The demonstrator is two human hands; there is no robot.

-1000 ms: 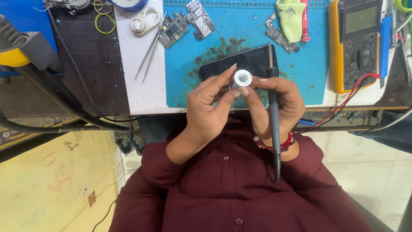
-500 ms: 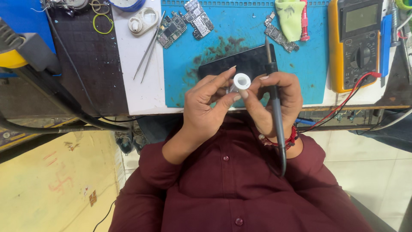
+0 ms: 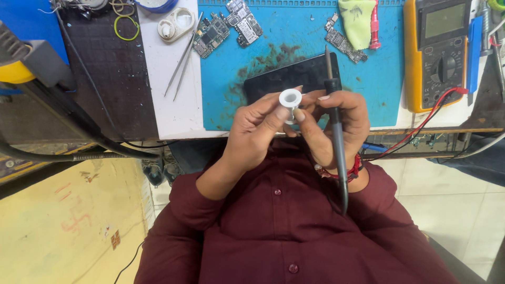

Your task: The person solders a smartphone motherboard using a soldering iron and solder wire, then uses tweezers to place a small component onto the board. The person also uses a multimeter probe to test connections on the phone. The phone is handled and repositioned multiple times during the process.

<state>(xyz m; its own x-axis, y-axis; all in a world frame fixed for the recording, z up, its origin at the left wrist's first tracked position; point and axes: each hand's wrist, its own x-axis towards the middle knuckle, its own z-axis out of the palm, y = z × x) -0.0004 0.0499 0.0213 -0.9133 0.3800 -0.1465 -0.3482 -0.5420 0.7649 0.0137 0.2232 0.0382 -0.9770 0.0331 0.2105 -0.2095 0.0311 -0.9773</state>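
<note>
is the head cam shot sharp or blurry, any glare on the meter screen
Head view: evenly lit and sharp on both hands, left hand and right hand, around the white spool; the meter screen is dull grey with no glare; shadows soft; edges bowed slightly by the wide lens.

Electronics repair workshop: multimeter (image 3: 441,50), circuit boards (image 3: 227,29), blue mat (image 3: 294,58).

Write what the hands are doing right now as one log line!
left hand: holds white spool | right hand: holds soldering iron, touches spool | below: dark phone on blue mat

mat (image 3: 221,105) bare left of phone (image 3: 286,79) | boards (image 3: 226,29) crowd far edge; multimeter (image 3: 439,52) blocks right
</note>
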